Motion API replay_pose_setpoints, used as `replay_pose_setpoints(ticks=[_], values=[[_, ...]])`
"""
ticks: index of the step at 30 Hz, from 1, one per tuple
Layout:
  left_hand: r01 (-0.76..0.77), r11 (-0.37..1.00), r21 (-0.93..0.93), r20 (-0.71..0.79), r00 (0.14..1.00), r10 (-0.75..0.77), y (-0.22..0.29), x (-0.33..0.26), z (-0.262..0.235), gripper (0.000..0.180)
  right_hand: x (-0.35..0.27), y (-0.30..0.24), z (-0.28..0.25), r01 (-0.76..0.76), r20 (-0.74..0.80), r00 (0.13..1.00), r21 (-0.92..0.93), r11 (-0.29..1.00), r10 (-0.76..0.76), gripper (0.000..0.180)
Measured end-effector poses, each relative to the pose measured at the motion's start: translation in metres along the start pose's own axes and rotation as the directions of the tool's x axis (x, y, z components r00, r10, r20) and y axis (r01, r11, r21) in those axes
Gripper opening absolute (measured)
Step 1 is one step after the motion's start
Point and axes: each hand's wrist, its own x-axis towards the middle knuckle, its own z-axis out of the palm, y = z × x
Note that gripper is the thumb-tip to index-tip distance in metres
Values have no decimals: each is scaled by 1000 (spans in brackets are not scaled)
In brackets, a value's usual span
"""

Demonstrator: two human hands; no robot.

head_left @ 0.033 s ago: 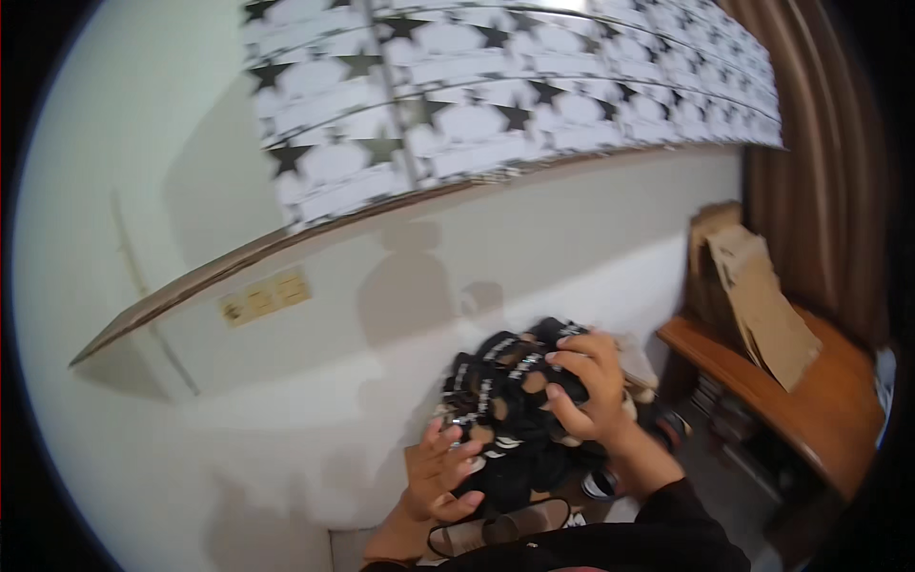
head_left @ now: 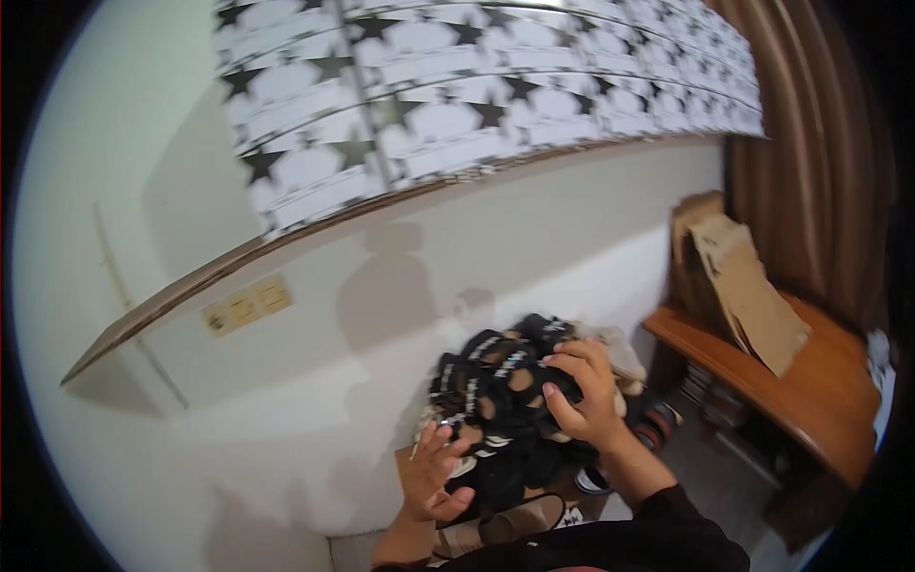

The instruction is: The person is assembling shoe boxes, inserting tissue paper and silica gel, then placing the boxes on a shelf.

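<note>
Right grip: the right hand is curled down over the top of the pile of black footwear, fingers bent and closed on one black piece at the right of the heap.
Left grip: the left hand is spread open, fingers apart and palm toward the pile, holding nothing; its fingertips are just at the lower left edge of the heap, and contact cannot be told.
Change from the earlier frame: none to be seen; both hands and the pile match the earlier picture, which is the same instant at a smaller size.
Wall: the white wall fills the left and middle of the view, with a small yellowish label stuck on it.
Patterned sheet: a white sheet printed with black stars spans the top, above a thin brown edge.
Curtain: a brown curtain hangs at the right.
Table: a wooden table stands at the right, well apart from the hands.
Cardboard: flattened brown cardboard leans on the table.
Pile: black items with tan insides, heaped against the wall, between the two hands.
Sleeve: a black sleeve covers the right forearm.
</note>
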Motion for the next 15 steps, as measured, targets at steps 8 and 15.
replay_pose_setpoints(ticks=[8,15], values=[[503,591,-631,-208,624,-753,-24,-64,125,34,-157,73,-86,-469,-168,879,-466,750,446,20],[634,524,-569,41,659,-751,-4,-45,214,30,-211,86,-200,-594,-300,791,-588,550,533,19]])
